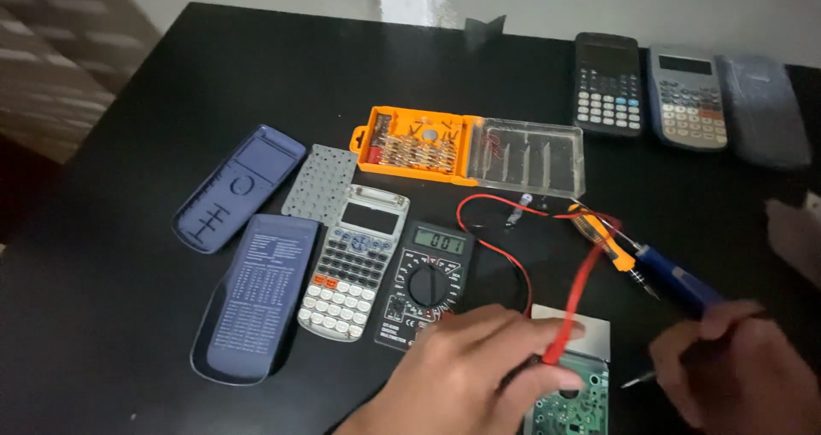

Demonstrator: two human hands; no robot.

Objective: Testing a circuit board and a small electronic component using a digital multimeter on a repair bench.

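Two hands: both low in view, over the green circuit board (569, 405) at the near edge of the black table (128, 230)
Left hand (466, 371): fingers closed on the red probe (571, 311); probe tip down by the board's top edge, actual contact hidden by the fingers
Right hand (740, 371): wrapped round the blue-handled tool (680, 283); a thin dark tip (637, 378) pokes out lower left, near the board but apart from it
Multimeter (425, 285): black, lying flat just left of the left hand; display lit, dial turned off its top mark; red lead (492, 230) looping from it toward the probe
Opened calculator (353, 262): grey, keys up, beside the multimeter; grey key mat (320, 183) and blue back shell (238, 187) lying apart from it; dark blue slide cover (252, 298) to its left
Orange screwdriver (603, 238): loose on the table, touching the red lead
Bit case (466, 148): orange, clear lid folded open
Spare calculators (650, 88): two, closed, far right edge
Progress, judged: case stripped and board out, meter live; probing appears under way; reassembly of shell, mat and cover not yet done
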